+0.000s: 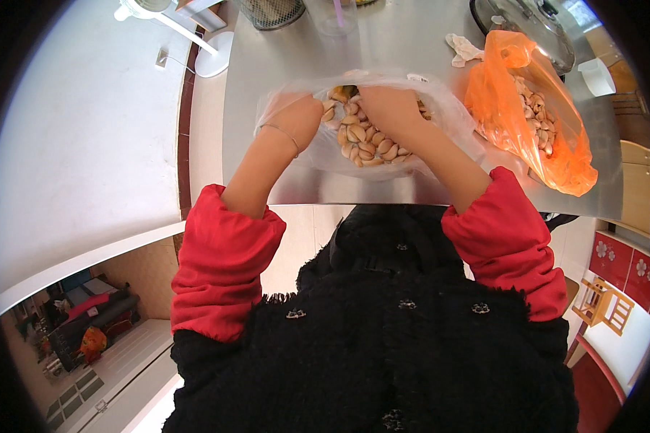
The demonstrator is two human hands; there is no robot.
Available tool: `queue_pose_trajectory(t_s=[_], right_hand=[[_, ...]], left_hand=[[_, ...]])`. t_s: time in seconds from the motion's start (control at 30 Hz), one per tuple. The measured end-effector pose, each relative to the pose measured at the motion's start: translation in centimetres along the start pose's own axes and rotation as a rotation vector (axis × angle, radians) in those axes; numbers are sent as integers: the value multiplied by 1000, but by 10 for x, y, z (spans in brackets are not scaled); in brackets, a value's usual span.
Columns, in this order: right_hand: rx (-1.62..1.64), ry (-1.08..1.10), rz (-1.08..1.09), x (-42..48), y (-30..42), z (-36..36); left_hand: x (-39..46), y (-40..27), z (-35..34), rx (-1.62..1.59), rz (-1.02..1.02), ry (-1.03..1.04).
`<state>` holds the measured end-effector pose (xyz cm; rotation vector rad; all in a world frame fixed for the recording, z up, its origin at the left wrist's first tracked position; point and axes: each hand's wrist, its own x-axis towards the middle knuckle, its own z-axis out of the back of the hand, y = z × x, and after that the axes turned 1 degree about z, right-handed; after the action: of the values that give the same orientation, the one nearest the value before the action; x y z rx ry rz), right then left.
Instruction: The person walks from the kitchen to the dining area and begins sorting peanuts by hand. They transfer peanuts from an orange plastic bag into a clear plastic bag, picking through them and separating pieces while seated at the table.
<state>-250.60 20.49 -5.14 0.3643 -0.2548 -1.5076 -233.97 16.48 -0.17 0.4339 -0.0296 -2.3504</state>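
Observation:
A clear plastic bag (pixel 325 154) lies on the metal table in front of me, its mouth spread towards me. Many unpeeled garlic cloves (pixel 360 142) are heaped inside it. My left hand (pixel 299 120) is curled at the bag's left side, with thin film over its back and cloves beside its fingertips. Whether it grips film or a clove, I cannot tell. Over the right part of the heap, my right hand (pixel 392 111) reaches into the bag, back upward. Its fingers are hidden. A yellowish-green thing (pixel 344 93) shows between the hands at the far side.
An orange plastic bag (pixel 498 108) holding more garlic cloves (pixel 539 116) sits to the right. Beyond it are a glass lid (pixel 525 27), crumpled tissue (pixel 463 50) and a white cup (pixel 596 77). A mesh holder (pixel 273 13) and clear cup (pixel 333 19) stand at the table's (pixel 411 54) far side.

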Motion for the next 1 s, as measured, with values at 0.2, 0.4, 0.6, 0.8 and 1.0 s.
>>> queue_pose_trajectory(t_s=[0.2,0.4,0.6,0.8,1.0], right_hand=[[-92,-18,76,2,-5,-5],[118,-19,-6,-12,0,24],[368,-86,-138,-17,-22,24],[464,-158,-113,-17,-8,25],[546,-105,-178,-26,-17,31]], left_hand=[[10,-2,-15,-108,21,-115],[18,-7,-33,-166,61,-154],[24,-9,-21,-150,24,-76],[17,-13,-22,-300,-53,-404],[28,-45,-20,-222,-2,-194]])
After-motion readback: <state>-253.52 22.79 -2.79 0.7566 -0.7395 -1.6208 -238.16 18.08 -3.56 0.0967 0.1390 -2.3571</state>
